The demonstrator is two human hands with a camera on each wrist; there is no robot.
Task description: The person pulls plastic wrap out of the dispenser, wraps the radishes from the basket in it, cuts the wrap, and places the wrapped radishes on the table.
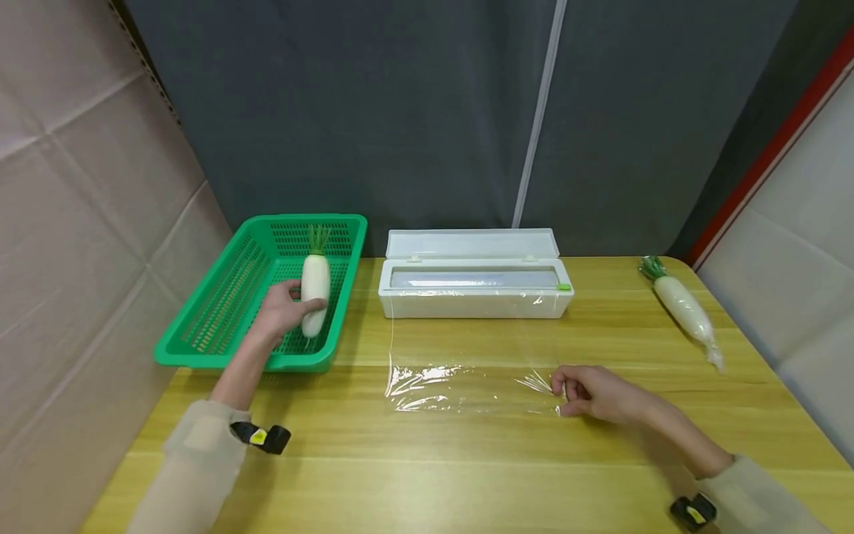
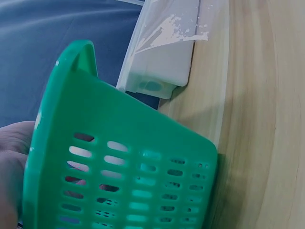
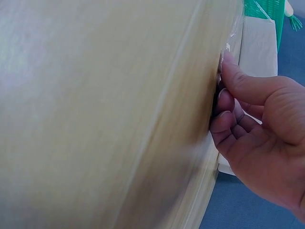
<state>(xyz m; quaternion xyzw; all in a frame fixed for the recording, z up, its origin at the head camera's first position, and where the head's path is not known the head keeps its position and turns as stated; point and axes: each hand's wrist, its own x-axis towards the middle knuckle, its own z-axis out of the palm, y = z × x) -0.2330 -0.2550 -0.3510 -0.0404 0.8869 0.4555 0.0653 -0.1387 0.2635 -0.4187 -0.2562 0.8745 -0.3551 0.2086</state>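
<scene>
In the head view my left hand (image 1: 283,310) grips a white radish (image 1: 316,282) with green stems, thumb across its front, inside the green basket (image 1: 170,343). The basket wall hides most of that hand in the left wrist view. My right hand (image 1: 597,397) pinches the corner of a sheet of clear plastic wrap (image 1: 427,386), which is bunched at the fingertips. The sheet stretches over the tabletop from a white wrap dispenser (image 1: 477,305) whose lid is raised. In the right wrist view, thumb and fingers close on the film's edge.
A second radish (image 1: 687,308), wrapped in clear film, lies at the table's right rear. A green slider (image 1: 563,287) sits at the dispenser's right end. Behind the wooden table (image 1: 427,482) hangs a dark curtain (image 1: 373,111), and pale walls flank both sides.
</scene>
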